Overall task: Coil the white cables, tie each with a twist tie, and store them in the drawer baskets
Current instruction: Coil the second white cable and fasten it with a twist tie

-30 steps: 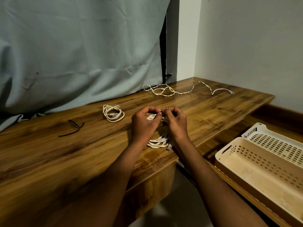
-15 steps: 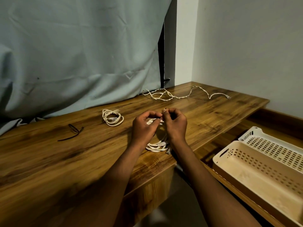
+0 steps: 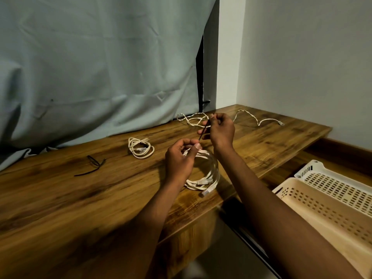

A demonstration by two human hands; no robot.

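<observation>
A coiled white cable (image 3: pixel 209 174) lies near the front edge of the wooden table (image 3: pixel 80 198). My left hand (image 3: pixel 180 161) grips the top of this coil. My right hand (image 3: pixel 220 129) is raised above it and pinches one end of a dark twist tie (image 3: pixel 203 131), which runs down toward my left thumb. A second coiled white cable (image 3: pixel 141 148) lies to the left. An uncoiled white cable (image 3: pixel 247 116) sprawls along the table's far side.
Loose dark twist ties (image 3: pixel 92 165) lie on the table at the left. Two perforated plastic baskets, one beige (image 3: pixel 322 214) and one white (image 3: pixel 338 180), sit low at the right in an open drawer. A grey-blue curtain (image 3: pixel 90 67) hangs behind the table.
My right hand has lifted up and away from the coil, drawing the twist tie out straight. My left hand stayed on the coil.
</observation>
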